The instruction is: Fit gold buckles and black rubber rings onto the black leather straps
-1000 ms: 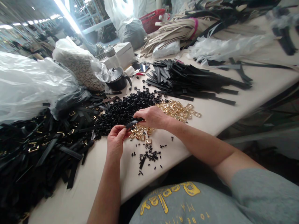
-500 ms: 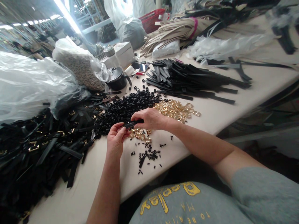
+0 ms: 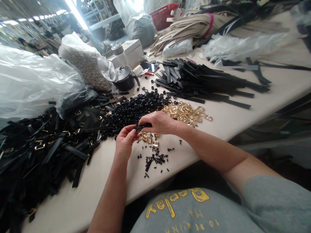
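Note:
A short black strap (image 3: 143, 127) is stretched between both hands, above the front edge of the piles. My left hand (image 3: 125, 138) pinches its left end between thumb and fingers. My right hand (image 3: 159, 123) is closed on the strap's other end, and its fingers hide part of it. Behind the hands lies a heap of small black loops (image 3: 136, 106). Gold buckles (image 3: 186, 113) are piled to the right of the loops, with a few more (image 3: 155, 143) just below my hands. Small black bits (image 3: 156, 158) are scattered on the table nearer to me.
Black straps with gold buckles (image 3: 55, 149) form a big pile at left. Loose black straps (image 3: 201, 79) lie at back right. A black lidded pot (image 3: 125, 79), a phone (image 3: 150, 66), a filled plastic bag (image 3: 85, 63) and beige strips (image 3: 182, 29) stand or lie farther back.
Both hands have shifted slightly right in view, still on the strap, and less of it shows between them. The whole scene has shifted a little as the camera moved.

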Motion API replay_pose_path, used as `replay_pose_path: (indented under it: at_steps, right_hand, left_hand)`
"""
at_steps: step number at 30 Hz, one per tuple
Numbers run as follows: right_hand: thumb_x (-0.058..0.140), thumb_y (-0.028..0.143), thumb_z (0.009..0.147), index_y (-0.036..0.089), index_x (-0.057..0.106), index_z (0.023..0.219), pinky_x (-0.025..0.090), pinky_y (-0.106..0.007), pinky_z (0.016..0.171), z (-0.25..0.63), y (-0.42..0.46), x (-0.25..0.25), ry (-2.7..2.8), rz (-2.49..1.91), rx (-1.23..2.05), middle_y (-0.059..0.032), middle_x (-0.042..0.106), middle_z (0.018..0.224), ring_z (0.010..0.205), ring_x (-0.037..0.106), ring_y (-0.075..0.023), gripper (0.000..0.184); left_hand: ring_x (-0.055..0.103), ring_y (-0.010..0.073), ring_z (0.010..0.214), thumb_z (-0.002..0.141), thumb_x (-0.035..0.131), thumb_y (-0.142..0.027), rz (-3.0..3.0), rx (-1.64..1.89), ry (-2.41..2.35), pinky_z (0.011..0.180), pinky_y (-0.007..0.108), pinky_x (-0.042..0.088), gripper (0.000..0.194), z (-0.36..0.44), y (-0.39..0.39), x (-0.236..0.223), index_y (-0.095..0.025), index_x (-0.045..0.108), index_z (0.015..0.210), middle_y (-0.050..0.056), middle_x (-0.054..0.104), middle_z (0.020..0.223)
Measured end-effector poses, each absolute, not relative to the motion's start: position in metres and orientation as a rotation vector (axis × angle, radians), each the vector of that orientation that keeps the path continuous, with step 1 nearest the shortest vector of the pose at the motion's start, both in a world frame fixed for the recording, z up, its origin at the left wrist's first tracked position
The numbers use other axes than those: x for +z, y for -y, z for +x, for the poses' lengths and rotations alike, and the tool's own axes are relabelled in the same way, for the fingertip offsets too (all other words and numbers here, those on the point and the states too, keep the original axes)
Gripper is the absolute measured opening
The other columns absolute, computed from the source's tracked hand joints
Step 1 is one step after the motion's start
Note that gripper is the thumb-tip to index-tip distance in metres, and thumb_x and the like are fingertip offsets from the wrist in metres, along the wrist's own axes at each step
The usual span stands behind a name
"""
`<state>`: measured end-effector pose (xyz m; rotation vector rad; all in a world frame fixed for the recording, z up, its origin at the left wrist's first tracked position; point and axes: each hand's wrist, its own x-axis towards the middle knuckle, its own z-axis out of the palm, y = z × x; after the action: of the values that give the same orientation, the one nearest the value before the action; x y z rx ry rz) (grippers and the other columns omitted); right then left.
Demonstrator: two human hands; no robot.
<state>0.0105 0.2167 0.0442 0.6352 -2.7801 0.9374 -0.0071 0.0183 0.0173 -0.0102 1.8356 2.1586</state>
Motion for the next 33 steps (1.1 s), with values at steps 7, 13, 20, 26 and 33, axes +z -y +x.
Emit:
replay_pose_path:
  at_steps: [7,13,20,26,33]
  right_hand:
    - [0.062,0.032,0.086,0.022,0.072,0.103,0.037,-0.023,0.069,0.009,-0.214,0.038,2.775,0.648,0.928,-0.0021,0.074,0.097,0.082,0.063,-0.0128,0.022]
    - [0.062,0.029,0.083,0.019,0.072,0.094,0.036,-0.023,0.067,0.007,-0.210,0.030,2.718,0.635,0.874,-0.0027,0.073,0.090,0.075,0.062,-0.0125,0.018]
    - [0.058,0.028,0.084,0.018,0.071,0.088,0.034,-0.024,0.064,0.008,-0.211,0.032,2.726,0.686,0.779,-0.0029,0.071,0.082,0.070,0.058,-0.0120,0.016]
    - [0.054,0.026,0.086,0.017,0.070,0.083,0.031,-0.025,0.063,0.007,-0.216,0.041,2.747,0.658,0.765,-0.0032,0.069,0.080,0.069,0.054,-0.0117,0.019]
    - [0.053,0.026,0.086,0.016,0.070,0.086,0.032,-0.026,0.067,0.000,-0.234,0.047,2.709,0.492,0.793,-0.0040,0.070,0.085,0.073,0.054,-0.0118,0.020]
  left_hand:
    - [0.065,0.0122,0.062,0.063,0.083,-0.037,0.062,2.127,-1.849,0.058,0.022,0.052,0.049,-0.006,-0.020,0.007,-0.017,0.065,0.105,0.001,0.066,0.075]
    - [0.064,0.0107,0.061,0.063,0.083,-0.034,0.083,2.172,-1.844,0.061,0.022,0.052,0.050,-0.006,-0.021,0.006,-0.018,0.065,0.107,-0.002,0.064,0.075]
    - [0.064,0.0109,0.063,0.066,0.082,-0.034,0.119,2.184,-1.805,0.064,0.023,0.053,0.051,-0.004,-0.024,0.007,-0.019,0.065,0.111,-0.001,0.067,0.077]
    - [0.065,0.0121,0.064,0.068,0.079,-0.035,0.168,2.143,-1.989,0.063,0.023,0.052,0.035,-0.013,-0.010,0.017,-0.018,0.069,0.096,0.004,0.071,0.080]
    - [0.061,0.0139,0.064,0.069,0.075,-0.036,0.316,1.568,-2.598,0.064,0.025,0.048,0.022,-0.025,0.021,0.030,-0.018,0.071,0.082,0.002,0.069,0.072]
